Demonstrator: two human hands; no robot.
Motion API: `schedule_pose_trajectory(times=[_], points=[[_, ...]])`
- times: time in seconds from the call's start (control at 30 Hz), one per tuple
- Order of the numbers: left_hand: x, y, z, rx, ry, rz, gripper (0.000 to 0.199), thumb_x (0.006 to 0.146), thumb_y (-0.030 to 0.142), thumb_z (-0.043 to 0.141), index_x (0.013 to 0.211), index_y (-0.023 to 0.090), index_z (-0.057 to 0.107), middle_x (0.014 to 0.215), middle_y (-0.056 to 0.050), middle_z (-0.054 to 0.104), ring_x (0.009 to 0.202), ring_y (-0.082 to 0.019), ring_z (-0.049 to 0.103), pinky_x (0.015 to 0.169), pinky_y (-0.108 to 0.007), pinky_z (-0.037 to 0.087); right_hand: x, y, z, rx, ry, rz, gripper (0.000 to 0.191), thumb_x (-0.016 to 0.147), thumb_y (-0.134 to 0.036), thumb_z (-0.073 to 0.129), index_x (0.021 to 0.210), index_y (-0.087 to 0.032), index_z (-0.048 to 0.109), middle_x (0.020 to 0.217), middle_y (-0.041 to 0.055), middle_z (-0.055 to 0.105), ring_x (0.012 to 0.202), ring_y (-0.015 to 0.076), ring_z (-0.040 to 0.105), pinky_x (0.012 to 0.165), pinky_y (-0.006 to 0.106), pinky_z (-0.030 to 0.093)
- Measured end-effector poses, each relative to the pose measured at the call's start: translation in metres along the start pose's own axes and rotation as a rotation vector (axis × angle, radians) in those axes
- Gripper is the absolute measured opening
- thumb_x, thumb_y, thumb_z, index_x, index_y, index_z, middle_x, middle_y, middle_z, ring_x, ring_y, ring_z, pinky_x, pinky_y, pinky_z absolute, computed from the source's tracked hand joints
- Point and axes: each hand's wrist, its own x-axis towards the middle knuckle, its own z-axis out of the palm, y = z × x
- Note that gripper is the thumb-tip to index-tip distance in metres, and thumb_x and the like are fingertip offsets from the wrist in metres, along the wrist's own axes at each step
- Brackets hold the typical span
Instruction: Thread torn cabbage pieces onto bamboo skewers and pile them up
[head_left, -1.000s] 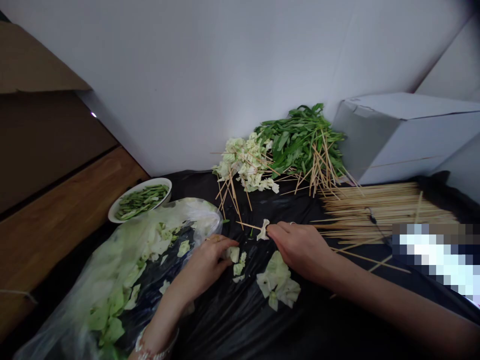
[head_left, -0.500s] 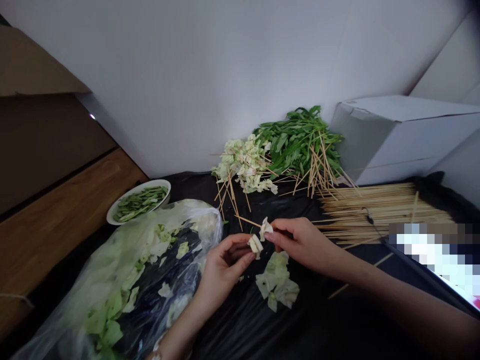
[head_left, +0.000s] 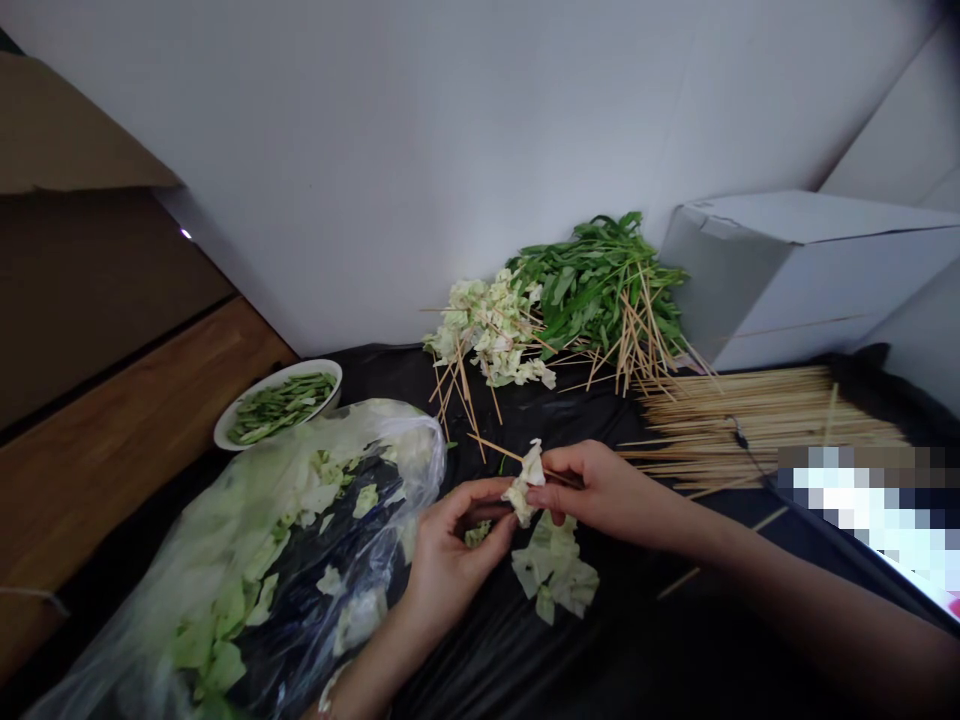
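My left hand [head_left: 466,535] is closed in a pinch on a pale cabbage piece [head_left: 519,502]. Touching it from the right, my right hand [head_left: 592,485] grips a thin bamboo skewer [head_left: 491,446]. A crumpled cabbage leaf [head_left: 533,462] is on that skewer, right by my right fingertips. The skewer's bare end points out to the left. Whether the left hand's piece is pierced I cannot tell. Just below both hands, several loose cabbage leaves [head_left: 556,575] lie on the black plastic sheet [head_left: 480,650].
Left, a clear plastic bag [head_left: 180,540] holds torn cabbage, near a white bowl [head_left: 336,392] of cut green vegetables. Behind lie skewered cabbage [head_left: 487,325] and skewered leafy greens [head_left: 592,285]. Many bare skewers [head_left: 780,410] lie right, before a white box [head_left: 840,285].
The left hand's cabbage piece has come up against the leaf on the skewer. My right fingers have moved along, and skewer now shows on their side of the leaf.
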Motion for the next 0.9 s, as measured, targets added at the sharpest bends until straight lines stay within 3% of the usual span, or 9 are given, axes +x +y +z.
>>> schedule_pose_trajectory(times=[0.13, 0.3, 0.5, 0.6, 0.73, 0.9], points=[[0.004, 0.002, 0.001, -0.097, 0.030, -0.060, 0.014, 0.079, 0.024, 0.071, 0.091, 0.017, 0.070, 0.111, -0.011, 0.073, 0.096, -0.023, 0.071, 0.084, -0.033, 0.059, 0.001, 0.005, 0.000, -0.022, -0.015, -0.006, 0.023, 0.087, -0.035, 0.059, 0.076, -0.015, 0.063, 0.064, -0.0025, 0.059, 0.058, 0.0098, 0.049, 0.054, 0.021, 0.036], [0.007, 0.003, 0.003, -0.237, -0.010, -0.145, 0.030, 0.075, 0.028, 0.076, 0.101, 0.017, 0.067, 0.112, -0.011, 0.072, 0.102, -0.023, 0.068, 0.086, -0.034, 0.057, 0.001, 0.004, 0.006, -0.196, 0.101, -0.062, 0.019, 0.087, -0.027, 0.056, 0.072, -0.015, 0.061, 0.063, -0.0030, 0.056, 0.057, 0.0089, 0.045, 0.052, 0.021, 0.031], [0.004, -0.005, 0.005, -0.157, -0.048, -0.215, 0.044, 0.069, 0.032, 0.080, 0.108, 0.018, 0.064, 0.106, -0.010, 0.070, 0.093, -0.022, 0.067, 0.076, -0.030, 0.056, -0.002, -0.002, 0.011, -0.228, 0.109, -0.111, 0.017, 0.086, -0.024, 0.057, 0.071, -0.015, 0.061, 0.062, -0.0049, 0.052, 0.057, 0.0079, 0.041, 0.052, 0.021, 0.029], [0.003, -0.003, 0.005, -0.165, -0.090, -0.252, 0.037, 0.074, 0.031, 0.075, 0.108, 0.018, 0.064, 0.097, -0.006, 0.070, 0.085, -0.019, 0.066, 0.075, -0.030, 0.056, -0.003, -0.002, 0.011, -0.222, 0.120, -0.114, 0.020, 0.087, -0.027, 0.057, 0.071, -0.015, 0.060, 0.063, -0.0049, 0.052, 0.057, 0.0079, 0.041, 0.052, 0.021, 0.029], [0.004, 0.001, 0.002, -0.239, -0.097, -0.314, 0.027, 0.083, 0.030, 0.062, 0.108, 0.020, 0.065, 0.103, -0.005, 0.068, 0.090, -0.019, 0.064, 0.079, -0.031, 0.057, -0.003, -0.001, 0.007, -0.214, 0.135, -0.106, 0.020, 0.087, -0.027, 0.057, 0.071, -0.015, 0.059, 0.061, -0.0048, 0.051, 0.056, 0.0080, 0.040, 0.050, 0.021, 0.028], [0.009, -0.001, -0.004, -0.437, -0.038, -0.404, 0.031, 0.079, 0.024, 0.055, 0.108, 0.021, 0.063, 0.098, -0.006, 0.067, 0.092, -0.021, 0.064, 0.075, -0.034, 0.058, -0.002, -0.004, -0.001, -0.095, 0.104, -0.064, 0.019, 0.088, -0.032, 0.056, 0.081, -0.015, 0.063, 0.065, -0.0037, 0.054, 0.058, 0.0091, 0.044, 0.052, 0.021, 0.032]])
